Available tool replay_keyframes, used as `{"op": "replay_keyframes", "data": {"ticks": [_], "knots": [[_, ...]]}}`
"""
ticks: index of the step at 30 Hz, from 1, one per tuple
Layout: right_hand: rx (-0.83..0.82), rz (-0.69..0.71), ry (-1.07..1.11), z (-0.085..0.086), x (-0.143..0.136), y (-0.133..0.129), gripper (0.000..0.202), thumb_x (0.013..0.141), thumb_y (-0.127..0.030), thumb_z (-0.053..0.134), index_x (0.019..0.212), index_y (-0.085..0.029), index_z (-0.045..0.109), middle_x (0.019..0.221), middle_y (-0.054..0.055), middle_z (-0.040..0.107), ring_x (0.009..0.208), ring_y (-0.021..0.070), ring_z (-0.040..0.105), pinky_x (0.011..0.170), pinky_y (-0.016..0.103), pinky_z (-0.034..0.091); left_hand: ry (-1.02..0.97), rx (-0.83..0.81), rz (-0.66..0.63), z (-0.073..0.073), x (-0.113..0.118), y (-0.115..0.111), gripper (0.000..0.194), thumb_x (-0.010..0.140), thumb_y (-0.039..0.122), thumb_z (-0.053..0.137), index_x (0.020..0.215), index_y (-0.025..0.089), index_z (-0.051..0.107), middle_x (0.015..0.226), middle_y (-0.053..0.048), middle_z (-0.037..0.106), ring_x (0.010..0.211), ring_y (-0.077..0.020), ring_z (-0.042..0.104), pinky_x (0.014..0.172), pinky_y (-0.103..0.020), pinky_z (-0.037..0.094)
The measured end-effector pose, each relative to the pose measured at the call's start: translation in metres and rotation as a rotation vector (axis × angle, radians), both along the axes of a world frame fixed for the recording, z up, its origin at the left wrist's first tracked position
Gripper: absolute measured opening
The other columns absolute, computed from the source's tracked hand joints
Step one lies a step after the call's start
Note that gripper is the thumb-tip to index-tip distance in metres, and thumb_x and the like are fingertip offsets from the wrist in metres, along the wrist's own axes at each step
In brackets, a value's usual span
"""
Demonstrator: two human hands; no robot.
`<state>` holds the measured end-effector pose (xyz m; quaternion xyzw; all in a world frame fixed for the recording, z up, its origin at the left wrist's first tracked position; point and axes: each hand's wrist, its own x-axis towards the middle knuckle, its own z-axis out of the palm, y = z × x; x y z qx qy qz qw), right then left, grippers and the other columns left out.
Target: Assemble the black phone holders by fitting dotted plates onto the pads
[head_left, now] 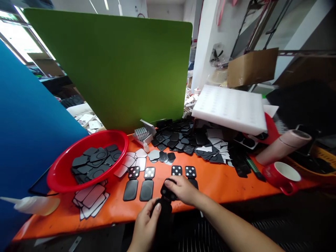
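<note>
My left hand (147,220) is closed on the lower panel of a black hinged two-panel pad (165,204), held at the table's front edge. My right hand (185,190) grips the same pad's smaller upper panel, fingers over its top, partly hiding it. Left of my hands lie two similar pads, a left one (130,190) and a right one (146,190), their small panels dotted with white spots. Two more dotted panels, one (176,170) and another (190,172), lie just beyond my right hand, which covers part of what is below them.
A red basin (120,140) of black pieces stands left, near a glue bottle (36,205) and pale cards (91,199). Black plates (175,136) are heaped at the back before a green partition (126,70). At right are a red mug (280,176), pink flask (283,147) and white foam block (231,108).
</note>
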<state>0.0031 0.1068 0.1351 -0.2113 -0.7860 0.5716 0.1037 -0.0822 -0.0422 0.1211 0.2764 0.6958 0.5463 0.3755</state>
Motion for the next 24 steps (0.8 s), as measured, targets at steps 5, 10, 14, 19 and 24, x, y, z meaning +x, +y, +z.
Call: {"op": "replay_keyframes", "data": {"ticks": [5,10,14,19,24], "knots": [[-0.384,-0.044,-0.040,-0.023,-0.014,0.016,0.040,0.078,-0.055,0.041,0.072,-0.016,0.049,0.054,-0.003,0.045,0.042,0.0074,0.042,0.038,0.018,0.031,-0.007,0.003,0.007,-0.006,-0.008,0.007,0.030,0.077,0.038,0.049,0.097,0.017,0.059,0.093,-0.008,0.066,0.086,-0.0231,0.059,0.075,-0.030,0.046],[-0.164,-0.076,-0.028,-0.024,-0.021,0.021,0.036,0.078,-0.049,0.045,0.067,-0.015,0.051,0.059,-0.002,0.049,0.050,0.0078,0.045,0.041,0.017,0.033,-0.026,-0.041,-0.002,-0.023,-0.020,0.014,0.029,0.079,0.037,0.048,0.098,0.017,0.057,0.097,-0.008,0.064,0.091,-0.0221,0.058,0.079,-0.030,0.044],[-0.388,-0.039,-0.085,-0.027,-0.025,0.026,0.037,0.078,-0.052,0.043,0.072,-0.016,0.050,0.058,-0.003,0.047,0.046,0.0075,0.044,0.036,0.017,0.033,-0.041,-0.021,0.007,-0.020,-0.021,0.019,0.029,0.078,0.036,0.049,0.097,0.016,0.058,0.097,-0.008,0.065,0.090,-0.0220,0.058,0.079,-0.029,0.045],[-0.328,-0.067,-0.087,-0.033,-0.027,0.027,0.037,0.080,-0.051,0.041,0.072,-0.016,0.050,0.058,-0.003,0.046,0.045,0.0075,0.043,0.038,0.018,0.033,-0.020,-0.019,-0.010,-0.022,-0.024,0.023,0.030,0.078,0.035,0.049,0.098,0.016,0.058,0.093,-0.009,0.066,0.089,-0.0234,0.059,0.078,-0.032,0.046],[-0.063,-0.071,-0.042,-0.034,-0.027,0.028,0.035,0.081,-0.046,0.043,0.064,-0.016,0.050,0.059,-0.002,0.048,0.055,0.0090,0.046,0.047,0.018,0.035,-0.051,-0.055,0.009,-0.033,-0.027,0.022,0.030,0.077,0.037,0.049,0.096,0.015,0.059,0.090,-0.008,0.067,0.088,-0.0235,0.059,0.077,-0.032,0.046]]}}
